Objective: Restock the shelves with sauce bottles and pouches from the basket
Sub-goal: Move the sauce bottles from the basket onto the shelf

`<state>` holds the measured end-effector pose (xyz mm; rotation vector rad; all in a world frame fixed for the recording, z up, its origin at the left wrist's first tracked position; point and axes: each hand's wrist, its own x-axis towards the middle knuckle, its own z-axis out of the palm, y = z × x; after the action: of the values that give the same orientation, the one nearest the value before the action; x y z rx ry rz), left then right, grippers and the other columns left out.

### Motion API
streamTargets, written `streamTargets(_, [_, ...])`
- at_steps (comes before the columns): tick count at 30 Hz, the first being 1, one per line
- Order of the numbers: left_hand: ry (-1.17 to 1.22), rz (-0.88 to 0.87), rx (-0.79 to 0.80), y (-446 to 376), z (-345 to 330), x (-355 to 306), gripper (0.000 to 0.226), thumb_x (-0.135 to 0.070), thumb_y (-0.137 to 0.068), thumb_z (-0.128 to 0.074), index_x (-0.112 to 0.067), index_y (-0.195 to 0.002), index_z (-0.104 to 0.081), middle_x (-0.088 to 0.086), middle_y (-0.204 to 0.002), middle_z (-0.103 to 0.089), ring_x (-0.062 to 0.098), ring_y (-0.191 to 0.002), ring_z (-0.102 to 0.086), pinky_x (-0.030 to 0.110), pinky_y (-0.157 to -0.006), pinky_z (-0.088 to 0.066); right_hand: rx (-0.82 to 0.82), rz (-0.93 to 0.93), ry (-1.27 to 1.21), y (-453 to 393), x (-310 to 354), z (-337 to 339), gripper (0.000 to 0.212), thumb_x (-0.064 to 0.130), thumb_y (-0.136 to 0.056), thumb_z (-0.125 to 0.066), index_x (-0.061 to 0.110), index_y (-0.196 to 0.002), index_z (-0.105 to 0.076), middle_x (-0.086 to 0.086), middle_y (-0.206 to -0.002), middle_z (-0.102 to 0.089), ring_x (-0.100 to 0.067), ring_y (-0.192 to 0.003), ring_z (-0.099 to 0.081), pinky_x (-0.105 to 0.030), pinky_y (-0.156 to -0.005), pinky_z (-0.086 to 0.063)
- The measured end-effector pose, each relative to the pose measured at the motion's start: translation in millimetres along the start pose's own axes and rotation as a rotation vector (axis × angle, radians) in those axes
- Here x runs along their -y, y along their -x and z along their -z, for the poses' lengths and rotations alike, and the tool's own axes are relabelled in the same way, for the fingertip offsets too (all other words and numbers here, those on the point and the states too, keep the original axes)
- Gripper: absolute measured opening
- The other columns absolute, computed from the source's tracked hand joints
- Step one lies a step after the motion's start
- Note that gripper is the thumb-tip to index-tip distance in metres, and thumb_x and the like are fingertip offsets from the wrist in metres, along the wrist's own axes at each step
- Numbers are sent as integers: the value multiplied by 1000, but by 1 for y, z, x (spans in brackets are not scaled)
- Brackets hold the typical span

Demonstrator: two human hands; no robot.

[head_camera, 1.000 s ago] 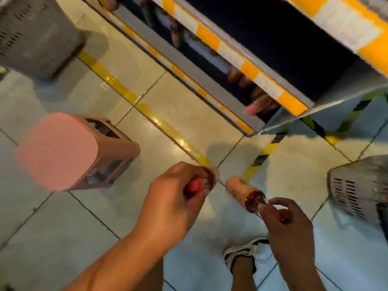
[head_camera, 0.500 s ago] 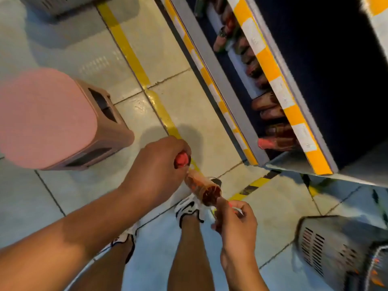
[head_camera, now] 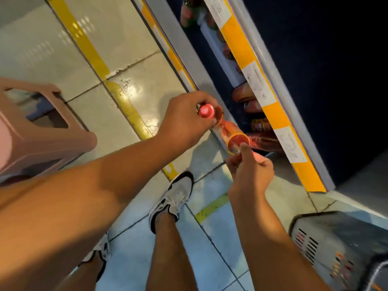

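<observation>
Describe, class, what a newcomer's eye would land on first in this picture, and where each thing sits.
First come the two hands at centre: the left hand grips a red-capped sauce bottle, the right hand holds another bottle beside it. Right behind them runs the yellow-striped shelf edge with bottles below. A pink stool stands at left.

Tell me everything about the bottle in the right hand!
The sauce bottle is clear, plastic-looking, full of red-orange sauce. The right hand pinches its neck end, where a red cap seems to peek out. It lies tilted, its body pointing toward the bottom shelf of bottles, close beside the left hand and its red-capped bottle.
</observation>
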<state>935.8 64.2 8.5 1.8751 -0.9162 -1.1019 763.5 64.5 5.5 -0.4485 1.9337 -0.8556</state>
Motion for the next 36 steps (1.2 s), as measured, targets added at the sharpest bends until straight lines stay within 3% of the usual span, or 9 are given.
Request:
streamTargets(5, [-15, -50, 6, -56, -39, -2, 30, -8, -73, -85, -21, -99, -76, -11, -96, -71, 7, -92, -66, 33, -85, -58, -40, -92, -187, -41, 14, -23, 27, 7, -89, -77, 7, -101, -54, -19, -79, -67, -25, -61, -62, -44, -71, -64])
streamTargets(12, [-127, -84, 90, -94, -71, 15, 32, -11, -77, -85, -17, -108, -76, -4, -107, -73, 15, -100, -67, 39, -91, -56, -42, -141, -268, -64, 15, -41, 25, 0, -88, -76, 5, -102, -56, -22, -89, -72, -26, -67, -72, -49, -79, -64])
streamTargets(15, [-192, -132, 151, -104, -81, 13, 29, -15, -80, -82, -12, -108, -75, 2, -109, -73, 20, -101, -65, 43, -90, -53, -58, -157, -293, -69, 17, -49, 21, -1, -86, -77, 6, -95, -59, -20, -87, -75, -27, -71, -75, -47, -78, -65])
streamTargets(18, [-241, -132, 202, -112, -87, 6, 36, -19, -87, -78, -9, -120, -71, 6, -121, -69, 22, -110, -63, 43, -96, -51, -38, -150, -273, -72, 20, -52, 26, 8, -85, -81, 3, -104, -64, -18, -94, -78, -25, -78, -79, -38, -72, -65])
streamTargets(23, [-239, -77, 325, -120, -93, -7, 19, -6, -93, -64, -1, -112, -68, 13, -112, -71, 28, -102, -68, 49, -86, -57, 61, -110, -192, -81, 29, -50, 25, 18, -90, -80, 10, -111, -70, -8, -101, -79, -18, -89, -78, -31, -74, -63])
streamTargets(26, [-235, -69, 368, -117, -94, -13, 32, -4, -96, -62, -7, -128, -64, 10, -130, -67, 26, -117, -64, 39, -96, -56, 135, -117, -140, -82, 36, -46, 18, 11, -94, -73, 13, -112, -71, -6, -102, -79, -18, -95, -77, -37, -82, -64])
streamTargets(30, [-229, -56, 329, -98, -77, -14, 44, -10, -95, -67, -12, -138, -57, 9, -134, -64, 28, -122, -62, 43, -102, -53, 214, -116, -75, -70, 35, -31, 29, -2, -92, -65, 26, -94, -71, 0, -90, -75, -15, -86, -74, -41, -83, -62])
streamTargets(34, [-152, 56, 232, -39, -39, 2, 49, -5, -92, -65, -17, -139, -57, 4, -120, -67, 24, -105, -67, 40, -92, -55, 241, -92, 63, -37, 19, 10, 33, 8, -96, -66, 23, -125, -66, -5, -99, -72, -24, -92, -73, -40, -80, -63])
streamTargets(36, [-120, 137, 275, 4, -19, 13, 40, -8, -94, -65, -18, -133, -62, 2, -114, -68, 21, -102, -67, 38, -93, -55, 243, -73, 119, -9, 5, 39, 36, 7, -97, -66, 28, -126, -64, -9, -102, -71, -26, -90, -73, -40, -77, -62])
